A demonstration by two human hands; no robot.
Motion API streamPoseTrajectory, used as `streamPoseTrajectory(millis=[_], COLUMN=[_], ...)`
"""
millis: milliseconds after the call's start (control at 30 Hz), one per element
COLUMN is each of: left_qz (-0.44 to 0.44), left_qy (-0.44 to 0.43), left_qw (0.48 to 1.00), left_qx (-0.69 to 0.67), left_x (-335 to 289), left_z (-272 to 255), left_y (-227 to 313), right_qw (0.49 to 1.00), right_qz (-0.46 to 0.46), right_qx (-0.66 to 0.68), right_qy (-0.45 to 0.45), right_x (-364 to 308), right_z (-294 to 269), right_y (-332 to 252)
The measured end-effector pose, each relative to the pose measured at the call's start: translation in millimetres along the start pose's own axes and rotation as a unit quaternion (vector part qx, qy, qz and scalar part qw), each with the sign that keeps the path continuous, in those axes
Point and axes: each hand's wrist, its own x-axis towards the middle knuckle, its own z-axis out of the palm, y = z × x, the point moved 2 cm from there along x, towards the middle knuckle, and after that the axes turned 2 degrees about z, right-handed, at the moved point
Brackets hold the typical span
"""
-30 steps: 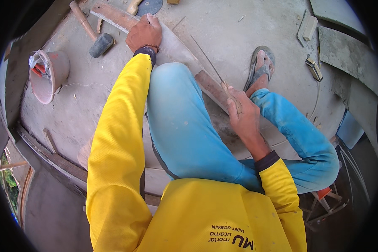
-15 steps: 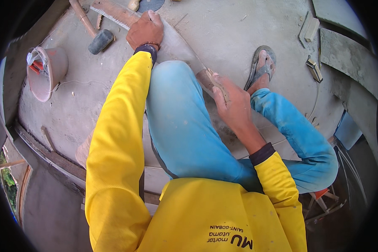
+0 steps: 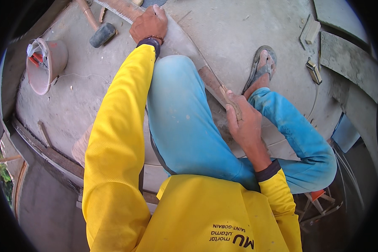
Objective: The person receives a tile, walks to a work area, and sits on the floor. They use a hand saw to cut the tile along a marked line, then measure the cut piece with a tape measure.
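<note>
My left hand (image 3: 149,24), fingers curled, presses on a long dusty wooden board (image 3: 180,44) that runs from the upper left down past my raised knee. My right hand (image 3: 245,122) is closed around the wooden handle (image 3: 235,103) of a handsaw. Its thin blade (image 3: 200,53), seen nearly edge-on, stretches along the board toward my left hand. The board's brown near end (image 3: 212,82) lies beside my knee. Whether the teeth are in the wood is hard to tell.
A mallet (image 3: 102,35) with a black head lies at the upper left. Below it a tipped pinkish bucket (image 3: 50,63) holds red-handled things. My sandalled foot (image 3: 262,67) rests right of the board. Wood blocks (image 3: 313,32) and grey slabs (image 3: 350,54) lie at the right.
My right hand has drawn the handsaw back, down and to the right, toward my body. The left hand stays on the board, slightly shifted up in the picture.
</note>
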Motion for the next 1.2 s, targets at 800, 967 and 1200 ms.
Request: streamPoseTrajectory(millis=[800, 967, 1200], left_qz=[0.010, 0.019, 0.004], left_qy=[0.025, 0.024, 0.023], left_qw=[1.000, 1.000, 1.000], left_qx=[0.014, -0.004, -0.006], left_x=[4.4, -2.7, -4.0], left_z=[5.2, 13.4, -6.4], left_y=[-9.8, 8.0, 2.8], right_qw=[0.999, 0.998, 0.998], right_qz=[-0.038, 0.028, -0.020], right_qx=[0.013, -0.044, -0.006], right_qy=[0.023, -0.020, 0.068], right_x=[15.6, 52.4, 8.1], right_z=[6.2, 23.6, -3.6], right_y=[1.5, 8.5, 14.4])
